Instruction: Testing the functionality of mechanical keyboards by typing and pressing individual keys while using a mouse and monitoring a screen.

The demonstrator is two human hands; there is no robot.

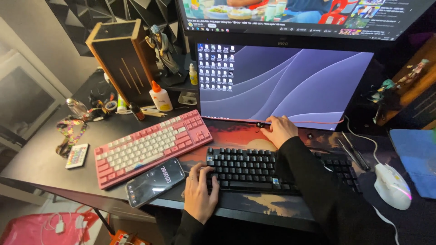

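In the head view, the left hand [199,193] lay flat on the near left corner of the black keyboard [254,170], fingers spread over the keys and gripping nothing. The right hand [279,130] reached across that keyboard to the foot of the lower monitor [290,81], its fingertips pinched on a small black connector [260,124] at the end of a thin red cable [313,121] that ran along the bottom edge of the screen. The black keyboard sat in the middle of a printed desk mat [240,136], square to the person. Just left of it a pink and white keyboard [152,146] lay at an angle, and a phone [155,182] with a lit screen lay beside the left hand, touching the pink keyboard's near edge. A white mouse [392,186] rested at the right of the mat, well apart from both hands. Further back stood a wooden box [120,59], a white glue bottle [160,96] with an orange cap and a small figurine [162,47]. A small remote [76,155] lay near the desk's left edge
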